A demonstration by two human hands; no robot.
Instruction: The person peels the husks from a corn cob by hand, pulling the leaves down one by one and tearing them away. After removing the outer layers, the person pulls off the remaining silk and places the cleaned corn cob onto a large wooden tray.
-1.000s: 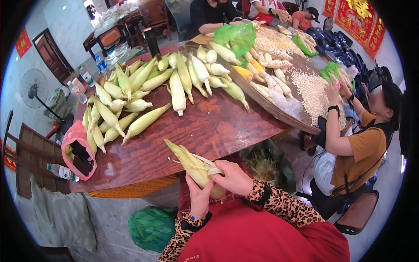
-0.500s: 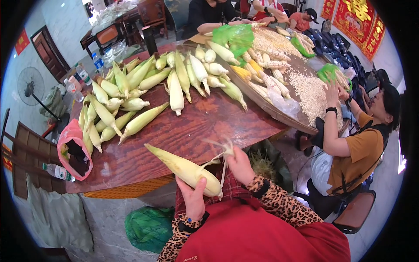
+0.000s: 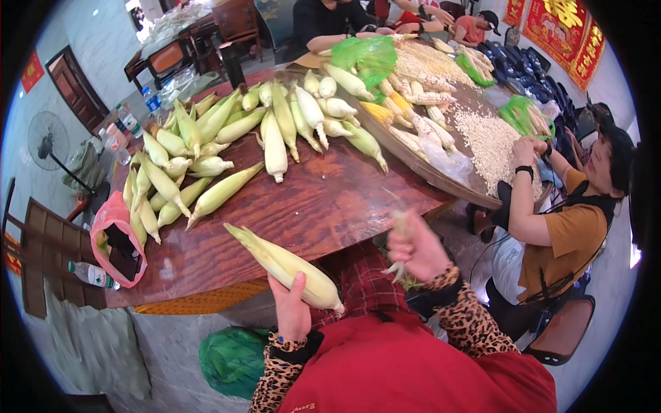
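gripping corn ear [image 3: 286, 266] in left hand [image 3: 290, 313]; right hand [image 3: 418, 249] fisted on husk strip [image 3: 400, 227]

A heap of corn ears [image 3: 206, 148] lies on the table [image 3: 323, 206], left of the tray [image 3: 441, 182] of kernels [image 3: 490, 138].

Wearer's body, seen from above: red garment [image 3: 406, 368] across chest and lap, fabric smooth, small pale marking near lower hem. Leopard-print sleeves, tan with dark spots, on both forearms, ending in black ribbed cuffs at wrists. Left hand [image 3: 290, 311] and right hand [image 3: 417, 249] bare, no gloves.
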